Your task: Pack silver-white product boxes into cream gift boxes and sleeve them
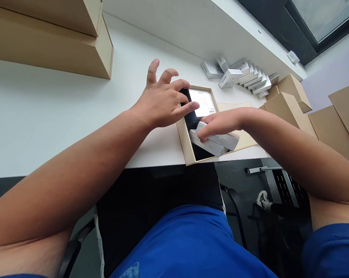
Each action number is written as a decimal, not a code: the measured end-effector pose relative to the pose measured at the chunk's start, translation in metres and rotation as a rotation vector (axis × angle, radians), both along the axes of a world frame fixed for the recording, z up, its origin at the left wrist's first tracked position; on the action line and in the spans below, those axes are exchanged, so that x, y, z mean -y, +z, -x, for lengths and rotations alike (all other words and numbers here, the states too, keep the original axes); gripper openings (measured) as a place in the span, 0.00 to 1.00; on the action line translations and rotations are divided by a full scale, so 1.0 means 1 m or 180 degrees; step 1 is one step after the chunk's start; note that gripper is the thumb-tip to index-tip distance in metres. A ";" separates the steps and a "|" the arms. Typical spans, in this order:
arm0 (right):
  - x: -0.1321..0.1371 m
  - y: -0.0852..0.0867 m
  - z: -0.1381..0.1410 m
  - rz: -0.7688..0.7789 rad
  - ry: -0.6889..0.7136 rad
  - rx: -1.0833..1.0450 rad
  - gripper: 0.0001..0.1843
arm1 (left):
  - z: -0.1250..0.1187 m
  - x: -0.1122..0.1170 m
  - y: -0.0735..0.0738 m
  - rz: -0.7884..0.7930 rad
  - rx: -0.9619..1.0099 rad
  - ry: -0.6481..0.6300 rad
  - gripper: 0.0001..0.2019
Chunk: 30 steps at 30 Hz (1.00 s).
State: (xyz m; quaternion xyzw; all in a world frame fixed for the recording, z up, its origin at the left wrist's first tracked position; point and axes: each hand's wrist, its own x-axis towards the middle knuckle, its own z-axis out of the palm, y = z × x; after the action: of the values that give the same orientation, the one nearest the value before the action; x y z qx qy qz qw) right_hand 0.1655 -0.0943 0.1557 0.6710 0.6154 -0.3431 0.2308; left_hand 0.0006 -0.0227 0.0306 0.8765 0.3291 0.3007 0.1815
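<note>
An open tan cardboard box (pixel 188 152) with a black lining stands near the table's front edge. Inside its far part lies a white printed card (pixel 202 101). My right hand (pixel 220 122) grips a small silver-white carton (pixel 225 139) over the near part of the box. Under it, a second silver-white carton (pixel 206 144) lies tilted, touching the first. My left hand (pixel 167 96) reaches over the box's left wall, its fingers apart and its thumb stretched toward the card. My right fingers partly hide the cartons, and the fingertips of my left hand cover the box's far left corner.
Several silver-white cartons (pixel 254 77) lean in a row by the wall, and one small carton (pixel 293 57) sits on the ledge. Large tan boxes (pixel 46 44) are stacked at the far left. More cardboard boxes (pixel 290 114) stand at the right. A person's shoe (pixel 263 199) shows below the table.
</note>
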 end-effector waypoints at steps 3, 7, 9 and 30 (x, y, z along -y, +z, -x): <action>0.001 -0.004 -0.002 0.0444 -0.0145 -0.0255 0.16 | 0.003 -0.002 -0.002 0.0051 0.0066 0.0007 0.44; 0.004 -0.007 -0.002 0.0109 -0.0082 -0.0141 0.21 | 0.007 -0.006 -0.004 0.0164 0.0134 0.0172 0.46; 0.005 -0.007 -0.001 -0.0111 -0.0004 -0.0163 0.22 | 0.008 -0.007 -0.005 0.0244 0.0131 0.0217 0.45; 0.043 -0.011 -0.010 -0.2230 -0.0141 -0.0547 0.26 | 0.008 -0.010 -0.009 0.0510 -0.0045 0.0280 0.46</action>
State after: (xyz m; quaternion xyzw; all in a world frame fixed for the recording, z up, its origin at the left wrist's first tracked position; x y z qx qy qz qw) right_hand 0.1759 -0.1369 0.1448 0.6912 0.6982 -0.1714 -0.0732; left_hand -0.0074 -0.0125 0.0217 0.8460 0.3915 0.2750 0.2354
